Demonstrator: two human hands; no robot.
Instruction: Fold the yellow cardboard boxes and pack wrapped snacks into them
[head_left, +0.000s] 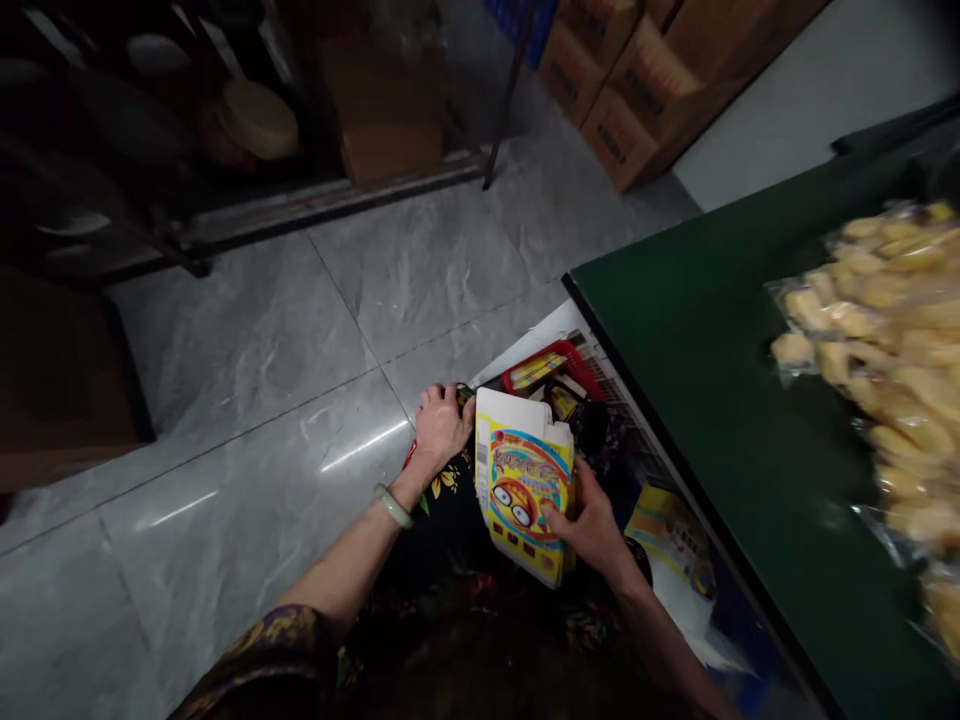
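Green-topped table (720,400), right | clear bag of yellow pieces (870,350), blurred, over it | stacked cardboard cartons (622,90), top | grey marble floor tiles (255,330) | round tan lid (259,118), upper left

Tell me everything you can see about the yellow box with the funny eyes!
The yellow-and-white cardboard box looks like thin printed card. Its white top edge has flaps with notched corners. The front shows rainbow-coloured rings, bright lettering and a cartoon face with two big round eyes, with small dark squares along the bottom. It stands tilted over dark flowered clothing. The person's right hand holds its right side, and the left hand sits right beside its upper left corner.
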